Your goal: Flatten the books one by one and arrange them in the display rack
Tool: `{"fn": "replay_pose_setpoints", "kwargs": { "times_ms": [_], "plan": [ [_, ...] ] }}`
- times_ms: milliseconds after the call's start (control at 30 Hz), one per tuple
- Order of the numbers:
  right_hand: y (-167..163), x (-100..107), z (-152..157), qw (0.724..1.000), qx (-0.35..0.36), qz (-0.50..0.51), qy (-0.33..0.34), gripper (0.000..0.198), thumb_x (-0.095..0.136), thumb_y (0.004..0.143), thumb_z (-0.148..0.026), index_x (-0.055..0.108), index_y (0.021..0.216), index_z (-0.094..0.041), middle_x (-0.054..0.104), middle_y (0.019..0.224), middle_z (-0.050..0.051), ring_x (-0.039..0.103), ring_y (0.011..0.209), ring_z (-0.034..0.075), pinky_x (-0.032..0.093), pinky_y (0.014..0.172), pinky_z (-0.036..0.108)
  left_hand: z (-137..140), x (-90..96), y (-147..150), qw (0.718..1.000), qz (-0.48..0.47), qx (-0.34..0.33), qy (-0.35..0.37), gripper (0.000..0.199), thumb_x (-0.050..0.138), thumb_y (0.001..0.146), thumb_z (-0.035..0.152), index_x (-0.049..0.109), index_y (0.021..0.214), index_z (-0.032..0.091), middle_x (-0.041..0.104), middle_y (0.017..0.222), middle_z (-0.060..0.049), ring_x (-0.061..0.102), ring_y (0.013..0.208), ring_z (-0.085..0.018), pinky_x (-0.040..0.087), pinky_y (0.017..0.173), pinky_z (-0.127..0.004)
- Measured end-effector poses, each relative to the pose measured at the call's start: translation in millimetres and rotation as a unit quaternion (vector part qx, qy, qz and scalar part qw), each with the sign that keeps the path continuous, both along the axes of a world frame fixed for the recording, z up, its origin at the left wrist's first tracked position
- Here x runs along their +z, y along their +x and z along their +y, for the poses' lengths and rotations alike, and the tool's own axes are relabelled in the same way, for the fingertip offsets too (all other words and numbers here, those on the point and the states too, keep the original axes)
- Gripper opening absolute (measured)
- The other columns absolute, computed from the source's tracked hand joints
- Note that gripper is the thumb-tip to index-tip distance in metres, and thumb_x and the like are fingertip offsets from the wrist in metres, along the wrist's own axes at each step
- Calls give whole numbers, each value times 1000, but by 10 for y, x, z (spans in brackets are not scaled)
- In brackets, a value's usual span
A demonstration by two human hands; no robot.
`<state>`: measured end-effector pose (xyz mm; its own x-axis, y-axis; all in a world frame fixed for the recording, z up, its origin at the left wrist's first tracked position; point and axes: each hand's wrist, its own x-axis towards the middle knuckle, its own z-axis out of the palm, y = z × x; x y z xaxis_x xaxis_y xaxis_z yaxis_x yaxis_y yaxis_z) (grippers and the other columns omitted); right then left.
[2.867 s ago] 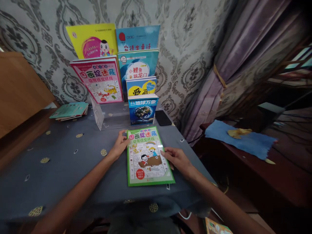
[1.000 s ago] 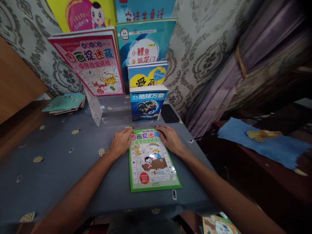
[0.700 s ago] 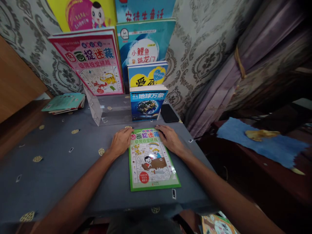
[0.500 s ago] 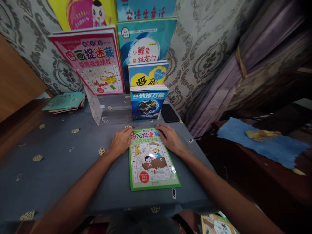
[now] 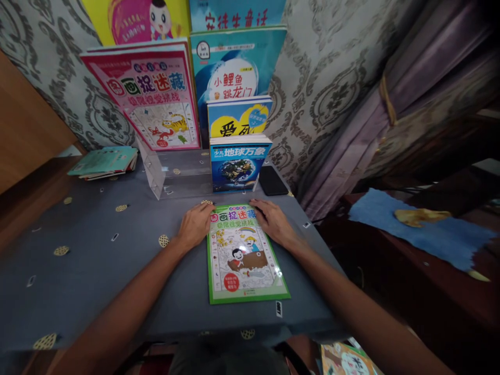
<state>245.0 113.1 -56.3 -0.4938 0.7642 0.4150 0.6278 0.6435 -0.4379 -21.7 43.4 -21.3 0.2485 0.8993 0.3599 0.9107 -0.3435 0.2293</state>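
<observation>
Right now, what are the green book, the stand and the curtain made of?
Green book: probably paper, its glossy cover catching white glints. Stand: likely smooth, clear plastic, since you can see through it. Curtain: cloth, perhaps satiny, hanging in soft folds.

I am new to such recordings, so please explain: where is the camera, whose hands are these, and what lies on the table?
No machine here: these are one person's bare hands. A camera worn on that person's head looks forward and down. The left hand and right hand touch the far corners of a green-bordered book lying on the cloth-covered table; I cannot tell whether they grip it. Beyond it stands a clear rack with books; a dark, phone-like slab lies to its right, a booklet pile to its left.
</observation>
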Motion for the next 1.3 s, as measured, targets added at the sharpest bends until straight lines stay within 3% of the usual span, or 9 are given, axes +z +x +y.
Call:
{"fn": "replay_pose_setpoints", "kwargs": {
  "times_ms": [533,867,967,1100,1200,1300],
  "plan": [
    [0,-10,2,1000,-5,-5,6,35,46,96,-23,68,123,-20,70,127,11,64,121,28,50,107,50,-12,25,19,999,18,-1,-27,28,49,91,7,70,105,19,70,109,-7,64,104,-22,53,95,-37],
    [-2,65,-55,1000,-4,-12,3,37,44,97,-24,67,125,-20,69,130,13,61,125,29,48,107,53,-8,-20,17,999,26,-23,-5,35,48,91,6,71,113,22,67,108,-7,61,105,-22,53,93,-36],
    [-145,176,-140,999,7,-25,21,36,44,98,-25,66,126,-19,65,136,15,55,133,31,43,111,57,-12,-16,23,999,34,-24,-6,33,49,92,6,71,110,22,66,107,-7,60,105,-22,53,92,-35],
    [-542,310,-316,994,97,-49,14,39,45,99,-24,60,135,-23,61,142,12,49,139,27,37,117,55,-17,-1,29,998,51,-19,-5,32,49,92,6,71,108,22,66,106,-7,61,104,-22,53,92,-34],
    [-776,314,-407,989,133,-60,-11,46,46,99,-24,49,144,-20,58,145,14,52,137,26,40,116,52,-13,-2,24,998,52,-24,1,32,48,91,4,70,107,21,66,105,-7,60,105,-22,52,95,-35],
    [-784,252,-419,989,124,-77,-20,47,44,100,-24,47,145,-15,56,146,18,51,137,28,40,116,52,-8,-6,21,998,49,-29,-2,32,48,91,4,70,108,21,67,106,-7,61,104,-22,53,92,-35]
  ]
}}
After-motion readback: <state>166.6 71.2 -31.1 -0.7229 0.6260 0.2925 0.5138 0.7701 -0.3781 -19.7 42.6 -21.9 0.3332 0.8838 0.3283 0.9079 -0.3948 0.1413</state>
